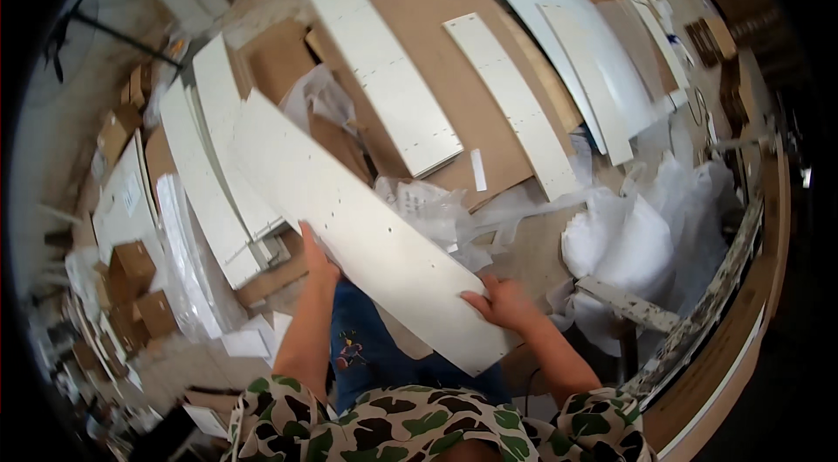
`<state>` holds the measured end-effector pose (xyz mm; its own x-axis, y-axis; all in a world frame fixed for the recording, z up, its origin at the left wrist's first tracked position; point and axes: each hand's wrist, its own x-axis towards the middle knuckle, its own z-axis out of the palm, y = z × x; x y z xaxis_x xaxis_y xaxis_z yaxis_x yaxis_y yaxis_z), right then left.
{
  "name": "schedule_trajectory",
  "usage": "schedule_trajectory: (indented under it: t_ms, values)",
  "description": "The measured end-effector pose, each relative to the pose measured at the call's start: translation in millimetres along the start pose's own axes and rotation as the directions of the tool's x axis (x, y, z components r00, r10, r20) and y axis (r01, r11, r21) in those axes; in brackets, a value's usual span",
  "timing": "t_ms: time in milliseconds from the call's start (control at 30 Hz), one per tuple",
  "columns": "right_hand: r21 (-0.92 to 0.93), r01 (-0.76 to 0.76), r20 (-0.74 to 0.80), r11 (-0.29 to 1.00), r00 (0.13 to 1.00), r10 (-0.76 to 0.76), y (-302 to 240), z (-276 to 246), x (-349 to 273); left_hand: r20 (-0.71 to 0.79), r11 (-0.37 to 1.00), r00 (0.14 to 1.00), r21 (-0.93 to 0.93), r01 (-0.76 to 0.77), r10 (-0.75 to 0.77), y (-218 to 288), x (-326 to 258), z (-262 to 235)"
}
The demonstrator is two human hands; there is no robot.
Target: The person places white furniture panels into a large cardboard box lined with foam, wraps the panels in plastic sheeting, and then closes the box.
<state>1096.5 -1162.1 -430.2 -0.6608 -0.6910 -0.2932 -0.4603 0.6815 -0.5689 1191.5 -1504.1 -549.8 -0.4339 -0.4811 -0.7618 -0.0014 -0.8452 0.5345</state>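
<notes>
Spanning the space before the blue jeans (362, 331), a long white board (367, 222) is being held aslant in both hands! Its near edge is pinched by the right hand (511, 303), thumb on top, fingertips hidden beneath. The left edge is met by the left hand (321, 261); whether its fingers are closed cannot be told. Progress? Midway, it would seem: a wide board (384, 69) and a narrow board (513, 104) are already laid out on brown cardboard (439, 69), while the held one is yet to be set down.

Board (367, 226) ctr | panels (194, 174) L | plastic wrap (621, 228) R | cardbd (421, 47) ahead
</notes>
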Motion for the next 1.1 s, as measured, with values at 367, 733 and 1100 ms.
schedule_trajectory:
  t_ms: [367, 733, 1100]
  values:
    - [-0.099, -0.09, -0.202, 0.991, 0.977, 0.068, -22.6, -140.9, -171.6, 0.414, 0.994, 0.909, -0.109, 0.004, 0.042, 35.0, -148.7, 121.3]
    - [0.946, 0.049, -0.217, 0.32, 0.828, 0.517, -36.8, -113.9, -361.8, 0.707, 1.0, 0.707, -0.012, 0.016, -0.003, 33.5, -216.4, 230.6]
    - [0.727, 0.644, -0.43, 0.237, 0.158, 0.889, 27.1, -160.2, -411.3, 0.928, 0.997, 0.371, 0.016, 0.071, -0.041, -82.4, -387.2, 418.8]
